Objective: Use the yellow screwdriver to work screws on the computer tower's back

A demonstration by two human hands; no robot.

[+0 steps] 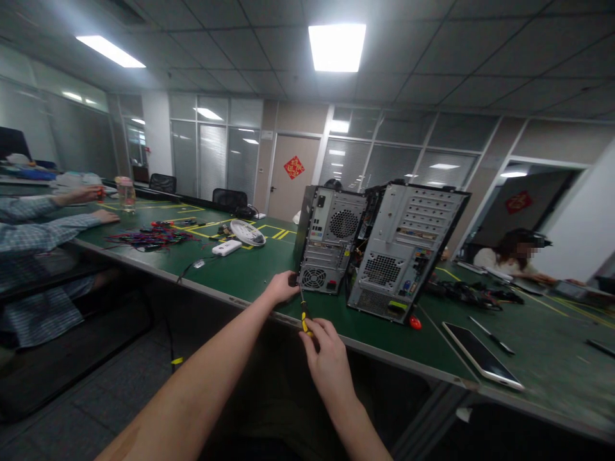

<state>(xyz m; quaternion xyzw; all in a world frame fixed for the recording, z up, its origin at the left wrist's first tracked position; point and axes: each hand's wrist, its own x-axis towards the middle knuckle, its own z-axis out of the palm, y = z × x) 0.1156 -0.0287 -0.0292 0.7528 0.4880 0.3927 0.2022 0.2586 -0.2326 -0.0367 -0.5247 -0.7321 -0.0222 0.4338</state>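
From my end I can't make out the screwdriver's (304, 318) tip against the nearer computer case (331, 240), and the right hand (328, 349) covers part of its handle. The left hand's (281, 288) fingertips are lost to me at the case's dark lower corner. Both forearms run off the bottom edge. A co-worker's plaid sleeve (24, 238) is cut by the left edge, a black object (600, 347) by the right. The wire heap's (148, 237) strands blur together.

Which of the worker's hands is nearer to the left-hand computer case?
The left hand, at the lower left corner of that computer case. The right hand is farther off, nearer the camera, gripping a screwdriver.
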